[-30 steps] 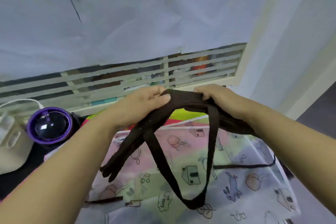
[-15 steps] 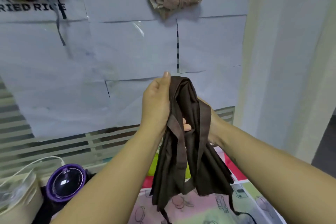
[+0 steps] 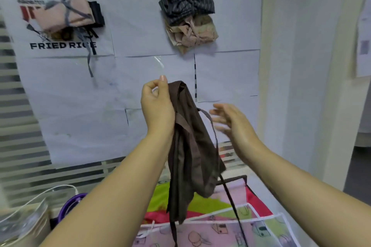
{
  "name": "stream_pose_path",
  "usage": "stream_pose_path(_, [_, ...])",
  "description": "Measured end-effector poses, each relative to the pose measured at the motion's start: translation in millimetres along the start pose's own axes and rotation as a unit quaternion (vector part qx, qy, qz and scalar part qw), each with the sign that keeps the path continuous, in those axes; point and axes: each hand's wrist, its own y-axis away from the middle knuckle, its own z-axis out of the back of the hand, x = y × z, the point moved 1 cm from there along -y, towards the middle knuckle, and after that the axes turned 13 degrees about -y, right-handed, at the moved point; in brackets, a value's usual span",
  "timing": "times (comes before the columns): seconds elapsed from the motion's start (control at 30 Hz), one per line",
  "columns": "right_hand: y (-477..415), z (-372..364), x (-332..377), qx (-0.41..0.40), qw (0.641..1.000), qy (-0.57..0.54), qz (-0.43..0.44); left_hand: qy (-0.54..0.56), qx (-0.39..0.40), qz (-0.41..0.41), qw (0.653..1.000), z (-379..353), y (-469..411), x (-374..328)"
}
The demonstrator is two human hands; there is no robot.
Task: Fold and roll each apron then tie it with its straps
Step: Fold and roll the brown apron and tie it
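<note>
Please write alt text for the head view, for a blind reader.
A person's left hand holds up a bunched dark brown apron, while the open right hand hovers beside it. Tied apron bundles hang on the wall behind.

The apron [image 3: 188, 146] hangs from the left hand [image 3: 156, 106], with the right hand [image 3: 232, 124] just right of it and apart, above the cloths [image 3: 210, 228], while on the wall [image 3: 301, 66] behind hang the left bundle [image 3: 68, 14] and the middle bundle [image 3: 188, 16].
</note>
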Motion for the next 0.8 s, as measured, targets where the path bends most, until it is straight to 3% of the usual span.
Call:
stream_pose_path(0.1, [8,-10,34,0.099,0.987,0.102,0.070,-0.044,0.010,-0.057,0.997,2,5,-11])
stream_pose_path(0.23, [18,-38,65,0.163,0.968,0.182,0.056,-0.069,0.046,-0.118,0.989,3,15,-20])
stream_pose_path(0.53, [9,-56,81,0.139,0.978,0.139,0.065,-0.069,0.083,-0.187,0.977,17,23,-40])
stream_pose_path(0.8, [9,-55,93,0.198,0.974,0.102,0.036,-0.051,0.144,-0.226,0.962,23,25,-58])
